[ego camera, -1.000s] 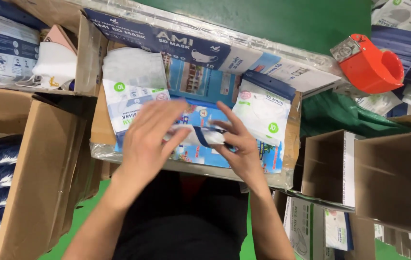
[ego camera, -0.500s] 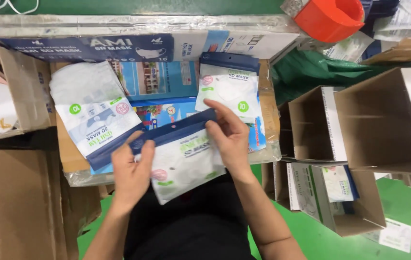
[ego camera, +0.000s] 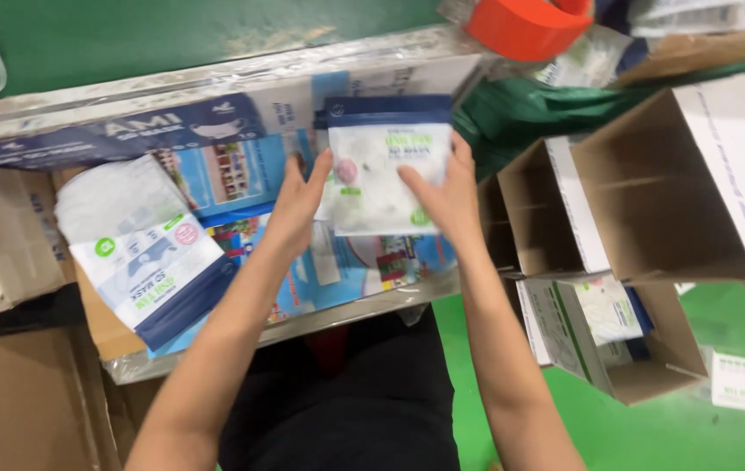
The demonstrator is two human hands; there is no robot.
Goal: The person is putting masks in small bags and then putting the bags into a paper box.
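While both arms reach forward over the lap, the hands meet on one flat packet.

Left hand (ego camera: 298,205): fingers spread and pressed against the left edge of the mask packet (ego camera: 386,166), thumb towards its face; grasping it.
Right hand (ego camera: 447,196): palm and fingers clamped on the packet's right edge and lower corner; grasping it too.
Packet, place: between the two hands, held flat just above the work board (ego camera: 215,113), at the far side of it from the body.
Packet, look: rectangular clear-fronted pouch, dark blue band along the far edge, white folded mask inside, green lettering, a small pink round sticker near the left hand and a green round one near the right hand.
Left of the left hand: stack of like packets (ego camera: 141,253), lying slanted, white with a dark blue band at the near end, green and pink round marks on top.
Under the hands: glossy sheets (ego camera: 233,174) printed in blue with small pictures.
Right of the right hand: open cardboard boxes (ego camera: 652,192), brown inside; the nearer small box (ego camera: 617,340) holds white and green packets.
Beyond the right hand: orange tape dispenser (ego camera: 525,22), green cloth (ego camera: 521,113) below it.
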